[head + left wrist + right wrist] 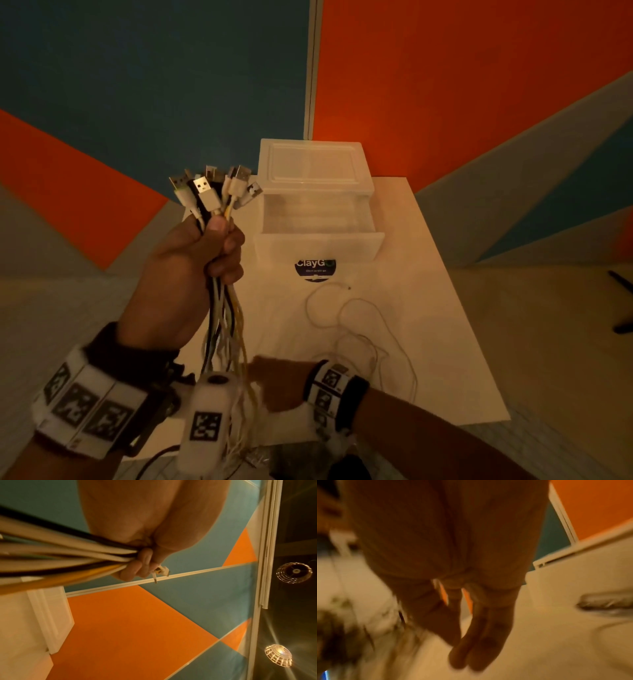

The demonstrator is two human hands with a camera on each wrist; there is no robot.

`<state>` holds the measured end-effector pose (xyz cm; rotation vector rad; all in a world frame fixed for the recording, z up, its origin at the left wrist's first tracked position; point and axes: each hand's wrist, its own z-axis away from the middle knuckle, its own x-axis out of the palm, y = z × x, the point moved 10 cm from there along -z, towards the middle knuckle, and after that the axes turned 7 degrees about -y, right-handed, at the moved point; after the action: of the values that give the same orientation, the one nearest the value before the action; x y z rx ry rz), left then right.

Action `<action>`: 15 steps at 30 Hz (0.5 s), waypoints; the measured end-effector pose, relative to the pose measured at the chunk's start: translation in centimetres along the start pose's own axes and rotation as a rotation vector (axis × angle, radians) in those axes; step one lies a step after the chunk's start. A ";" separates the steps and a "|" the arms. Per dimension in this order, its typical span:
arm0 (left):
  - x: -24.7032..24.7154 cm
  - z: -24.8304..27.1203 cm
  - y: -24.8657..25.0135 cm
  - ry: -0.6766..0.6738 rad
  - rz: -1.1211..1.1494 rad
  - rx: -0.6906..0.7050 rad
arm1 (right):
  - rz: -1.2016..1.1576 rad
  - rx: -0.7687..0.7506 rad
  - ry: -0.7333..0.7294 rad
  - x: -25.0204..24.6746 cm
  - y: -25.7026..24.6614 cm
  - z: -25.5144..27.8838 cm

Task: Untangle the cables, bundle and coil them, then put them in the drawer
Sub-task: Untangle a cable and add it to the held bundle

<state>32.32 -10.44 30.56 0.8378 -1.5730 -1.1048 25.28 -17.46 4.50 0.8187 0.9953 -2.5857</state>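
My left hand (222,240) is raised over the table's left side and grips a bundle of white, black and yellow cables (222,308) in its fist. Their USB plugs (212,192) fan out above the fist, and the strands hang down past the wrist. From the left wrist, the curled fingers (135,568) wrap the cables (68,555). My right hand (277,380) sits low beside the hanging strands. Its fingers (479,649) look straight and hold nothing, though the picture is blurred. The translucent drawer (318,246) stands pulled out of its box (311,161) and looks bare inside.
A thin pale cord (342,308) lies in loose loops on the white table (445,325), in front of a round dark sticker (315,269). Dark clutter (308,459) lies at the table's near edge. A dark object (621,308) sits off to the right.
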 end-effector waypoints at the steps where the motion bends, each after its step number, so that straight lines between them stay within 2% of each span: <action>1: -0.5 0.1 -0.1 0.013 0.006 -0.005 | 0.085 0.100 -0.003 0.3 1.8 -0.2; 4: -1.2 0.3 -0.4 0.032 0.032 -0.008 | 0.273 0.391 0.043 1.6 9.6 0.0; 6: -1.2 0.4 -0.5 0.034 0.031 -0.007 | 0.275 0.431 0.037 2.6 12.4 -0.1; 9: -1.3 0.2 -0.6 0.032 0.035 -0.007 | 0.343 0.405 0.039 2.9 12.8 0.1; 11: -1.4 0.0 -0.9 0.032 0.031 -0.010 | 0.370 0.367 0.204 1.1 12.7 0.4; 15: -1.2 -0.4 -1.5 0.020 0.026 -0.015 | 0.206 0.337 0.709 -6.7 11.1 4.9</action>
<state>32.97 -9.94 28.73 0.8141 -1.5536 -1.0850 33.35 -28.70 5.43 1.8964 0.5620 -2.3346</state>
